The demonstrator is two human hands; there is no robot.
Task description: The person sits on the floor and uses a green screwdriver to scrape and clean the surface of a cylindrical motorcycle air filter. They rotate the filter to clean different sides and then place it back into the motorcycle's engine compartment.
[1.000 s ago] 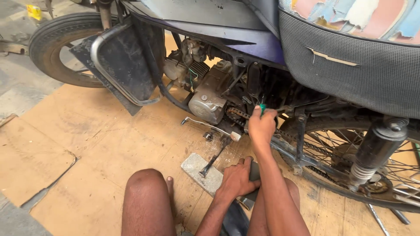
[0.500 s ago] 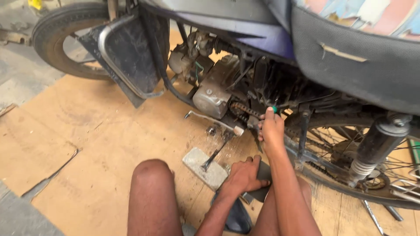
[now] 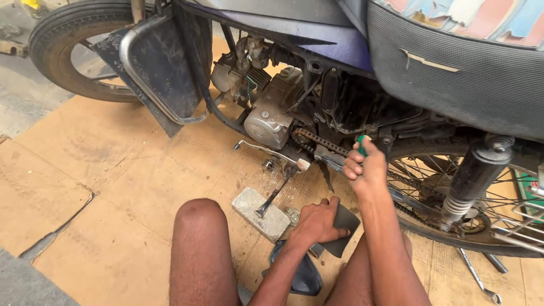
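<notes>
A motorcycle point(image 3: 317, 85) stands across the top of the head view, its drive chain point(image 3: 317, 141) bare beside the grey engine point(image 3: 272, 113). My right hand point(image 3: 365, 167) is closed around a green-handled tool point(image 3: 361, 144), held up at the chain just behind the engine. My left hand point(image 3: 317, 222) rests low on a dark flat cover piece point(image 3: 343, 235) on the floor between my knees. My bare left knee point(image 3: 198, 226) is in front.
The side stand point(image 3: 275, 192) rests on a grey block point(image 3: 260, 212). Cardboard sheets point(image 3: 113, 170) cover the floor. A wrench point(image 3: 479, 277) lies under the spoked rear wheel point(image 3: 453, 192). The front tyre point(image 3: 73, 45) and leg guard point(image 3: 153, 68) are at upper left.
My right hand with the green tool has stayed at the chain, shifting a little lower and rearward. My left hand stays on the dark piece. The view has moved slightly.
</notes>
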